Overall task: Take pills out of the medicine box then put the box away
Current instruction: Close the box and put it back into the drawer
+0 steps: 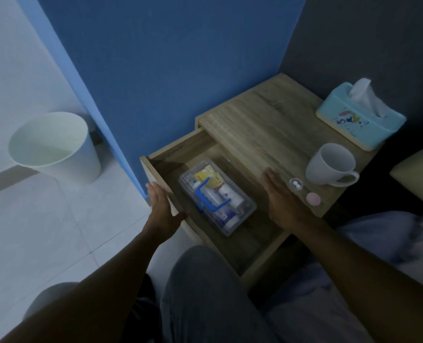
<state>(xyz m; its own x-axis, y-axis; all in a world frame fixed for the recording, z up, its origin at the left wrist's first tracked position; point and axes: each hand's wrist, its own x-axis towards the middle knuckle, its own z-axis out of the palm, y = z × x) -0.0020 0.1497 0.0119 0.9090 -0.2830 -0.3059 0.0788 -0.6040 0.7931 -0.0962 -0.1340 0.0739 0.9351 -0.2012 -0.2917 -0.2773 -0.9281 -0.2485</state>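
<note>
A clear plastic medicine box (240,214) with a blue handle lies inside the open wooden drawer (170,149), filled with bottles and packets. My left hand (162,203) rests flat against the drawer's front panel at its left corner, fingers together. My right hand (278,196) lies palm down on the nightstand top (267,120) at its front edge, holding nothing. Just right of that hand sits a small clear cap (295,185) with two white pills in it, and a pink round lid (313,199) beside it.
A white mug (329,164) and a light blue tissue box (359,120) stand on the nightstand's right side. A white waste bin (57,147) is on the tiled floor to the left. A blue wall is behind the drawer. Bedding lies at the right.
</note>
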